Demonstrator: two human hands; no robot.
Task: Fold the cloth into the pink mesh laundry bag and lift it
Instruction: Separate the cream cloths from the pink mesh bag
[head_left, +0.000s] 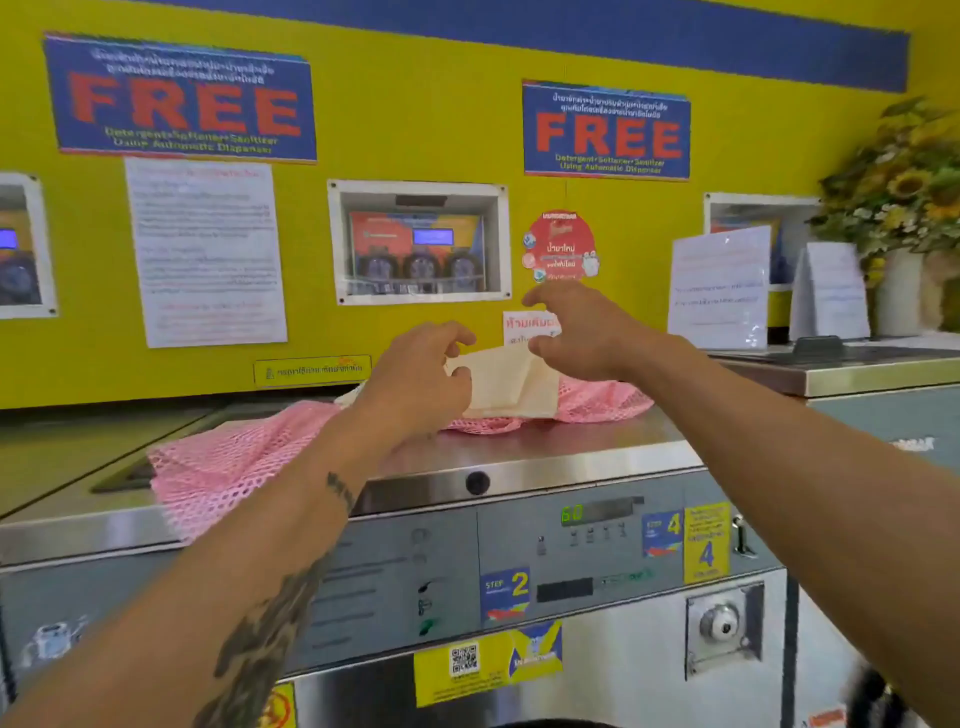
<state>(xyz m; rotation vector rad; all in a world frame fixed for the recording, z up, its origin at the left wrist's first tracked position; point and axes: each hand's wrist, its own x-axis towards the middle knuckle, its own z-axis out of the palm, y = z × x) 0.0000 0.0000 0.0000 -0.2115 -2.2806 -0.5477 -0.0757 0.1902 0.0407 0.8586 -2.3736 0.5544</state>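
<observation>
A cream cloth, folded into a small rectangle, is held just above the pink mesh laundry bag, which lies spread across the steel top of a washing machine. My left hand pinches the cloth's left edge between thumb and fingers. My right hand is at the cloth's upper right corner, thumb touching it and the other fingers spread above. Part of the bag shows behind the cloth to the right.
The machine's control panel faces me below the top. Behind stands a yellow wall with a detergent dispenser window and paper notices. To the right are a second machine top, standing signs and a vase of sunflowers.
</observation>
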